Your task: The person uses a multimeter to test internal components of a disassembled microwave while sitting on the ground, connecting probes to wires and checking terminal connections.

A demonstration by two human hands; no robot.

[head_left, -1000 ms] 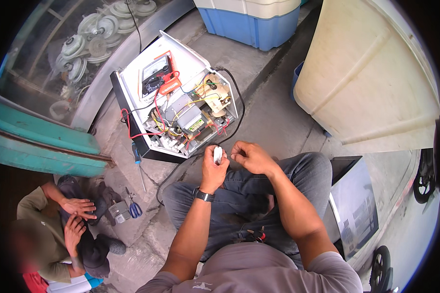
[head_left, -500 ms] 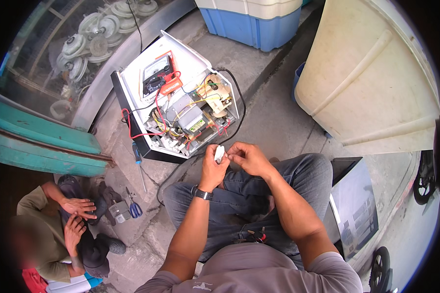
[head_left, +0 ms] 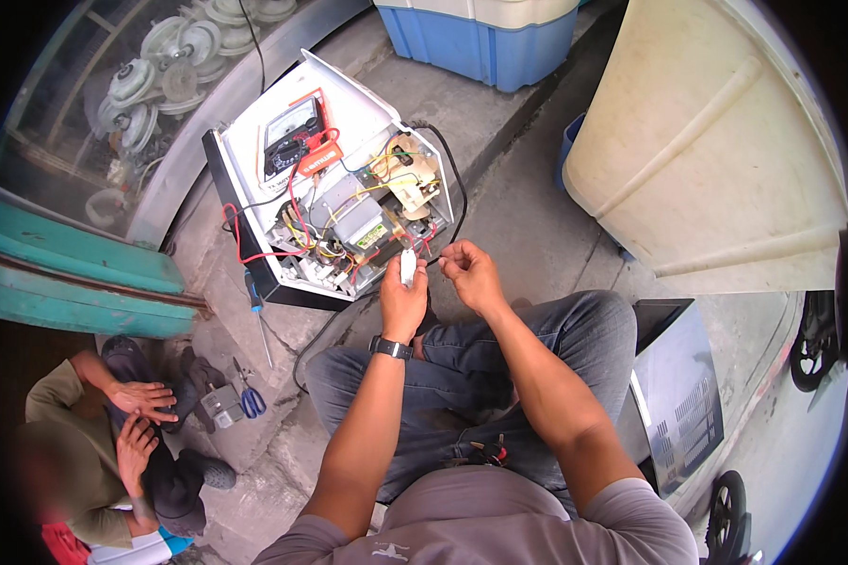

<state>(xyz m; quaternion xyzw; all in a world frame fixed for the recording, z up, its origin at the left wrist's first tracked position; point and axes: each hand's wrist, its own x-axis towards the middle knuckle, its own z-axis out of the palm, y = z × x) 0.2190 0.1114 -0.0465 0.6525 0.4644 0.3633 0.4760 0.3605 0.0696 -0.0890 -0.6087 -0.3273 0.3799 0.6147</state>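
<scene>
My left hand (head_left: 403,294) is closed around a small white part (head_left: 408,266) just at the near edge of an opened white-and-black appliance (head_left: 219,174). Just to its right, my right hand (head_left: 466,268) has its fingertips pinched near red wires (head_left: 427,235); what they hold is too small to make out. Inside the appliance are a metal transformer block (head_left: 351,215), several coloured wires and a beige board (head_left: 415,174). An analog multimeter (head_left: 290,135) with red and black leads lies in its upper part, on an orange-and-white surface.
A screwdriver (head_left: 254,299) and blue-handled scissors (head_left: 252,402) lie on the concrete at left, beside a seated person (head_left: 85,471). A blue-and-white tub (head_left: 476,47) stands behind, a large cream container (head_left: 707,141) at right, above a detached metal cover (head_left: 674,405). A glass case (head_left: 85,113) is at upper left.
Both my hands have moved forward, up toward the appliance, the white part going along in the left one. The right fingertips are now a little farther from the white part.
</scene>
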